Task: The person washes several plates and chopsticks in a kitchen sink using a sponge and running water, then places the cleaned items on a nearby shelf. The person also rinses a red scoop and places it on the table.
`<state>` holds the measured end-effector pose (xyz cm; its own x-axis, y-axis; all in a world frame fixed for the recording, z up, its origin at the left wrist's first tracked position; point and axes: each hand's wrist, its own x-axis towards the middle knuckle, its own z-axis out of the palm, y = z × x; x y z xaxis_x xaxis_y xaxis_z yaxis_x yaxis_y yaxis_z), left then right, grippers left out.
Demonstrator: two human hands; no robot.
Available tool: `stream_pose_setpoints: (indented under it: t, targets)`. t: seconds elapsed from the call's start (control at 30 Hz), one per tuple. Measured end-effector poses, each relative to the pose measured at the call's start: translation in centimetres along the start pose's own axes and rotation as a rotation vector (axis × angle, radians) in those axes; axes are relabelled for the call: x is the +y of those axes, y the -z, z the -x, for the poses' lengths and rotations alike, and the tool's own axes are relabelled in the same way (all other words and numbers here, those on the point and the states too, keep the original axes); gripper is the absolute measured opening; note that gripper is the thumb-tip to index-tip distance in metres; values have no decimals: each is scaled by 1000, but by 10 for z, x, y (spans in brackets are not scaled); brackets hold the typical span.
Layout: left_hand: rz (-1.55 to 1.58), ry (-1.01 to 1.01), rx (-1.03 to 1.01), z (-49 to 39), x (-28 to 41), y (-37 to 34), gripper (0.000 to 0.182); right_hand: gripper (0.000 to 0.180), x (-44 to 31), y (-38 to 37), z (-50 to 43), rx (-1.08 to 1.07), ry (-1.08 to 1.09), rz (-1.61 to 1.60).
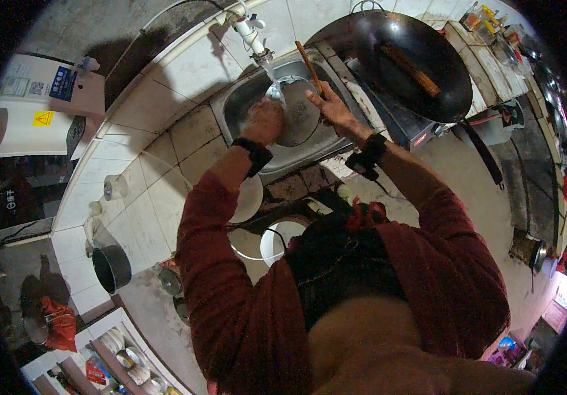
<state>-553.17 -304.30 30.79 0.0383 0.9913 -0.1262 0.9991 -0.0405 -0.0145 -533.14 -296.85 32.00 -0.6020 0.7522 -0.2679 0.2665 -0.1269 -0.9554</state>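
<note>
Water runs from a white tap [251, 34] into a metal sink [283, 159]. Inside the sink sits a round, shallow metal vessel [301, 116] with water in it. My left hand [265, 118] is blurred under the stream at the vessel's left side; whether its fingers grip anything is unclear. Between the thumb and fingers of my right hand [337, 112], a slim brown wooden stick [307, 61] points up and away. That hand is at the vessel's right rim, and its lower fingers are partly hidden. Both wrists wear black bands.
A large black wok [421, 54] holding a brown wooden piece [412, 69] stands on a cooker [412, 133] right of the sink; its handle [483, 153] juts over the floor. Below the sink is a white bucket [283, 237]. A dark pot [111, 266] hangs by the left wall.
</note>
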Motion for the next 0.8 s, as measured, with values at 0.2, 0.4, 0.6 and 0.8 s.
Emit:
stream_pose_setpoints:
  t: [0.2, 0.4, 0.6, 0.8]
  targets:
    - [1079, 103, 173, -21, 12, -5, 25, 57, 1, -6, 3, -37, -36, -194]
    - [1716, -230, 91, -7, 35, -23, 39, 63, 13, -2, -4, 70, 328, 48]
    - [2193, 105, -192, 3, 36, -14, 48, 67, -1, -7, 5, 80, 429, 550]
    - [2420, 194, 220, 28, 38, -19, 46, 43, 17, -2, -4, 138, 200, -427]
